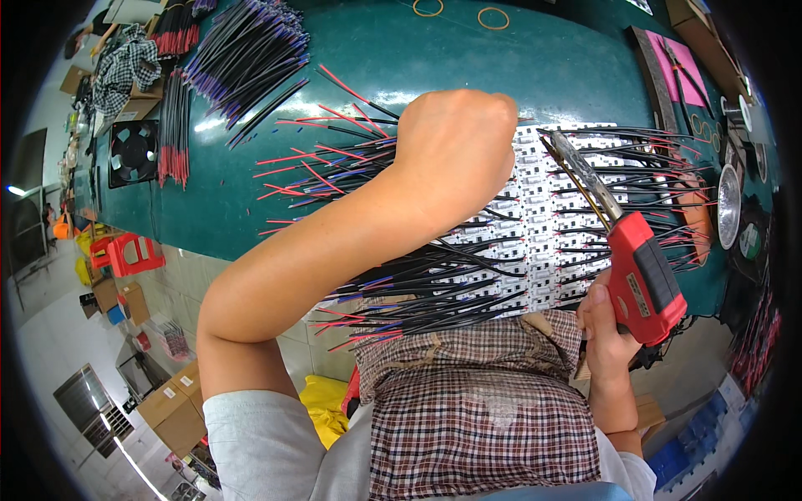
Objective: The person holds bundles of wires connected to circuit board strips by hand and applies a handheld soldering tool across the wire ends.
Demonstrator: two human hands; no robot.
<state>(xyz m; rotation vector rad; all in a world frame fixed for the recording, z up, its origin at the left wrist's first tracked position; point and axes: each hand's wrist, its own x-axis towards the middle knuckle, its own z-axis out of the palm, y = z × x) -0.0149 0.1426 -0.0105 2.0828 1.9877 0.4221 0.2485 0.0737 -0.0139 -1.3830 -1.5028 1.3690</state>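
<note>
A panel of small white circuit boards (539,200) lies at the table's near edge, with rows of black wires (468,259) sticking out on both sides, many with red ends. My left hand (458,142) is closed in a pinch above the panel's far left part; what its fingers hold is hidden behind the hand. In my right hand (608,334), fingers wrapped round its grip, is a red and black soldering gun (645,280). The gun's long metal tip points to the far row of boards, just right of my left fist.
Loose black wires (246,58) are heaped at the far left, beside a bundle of red-tipped wires (174,129) and a black fan (134,154). Rubber bands (493,18) lie at the back. Pliers (681,79) rest on a pink pad at the right, near a foil dish (728,194).
</note>
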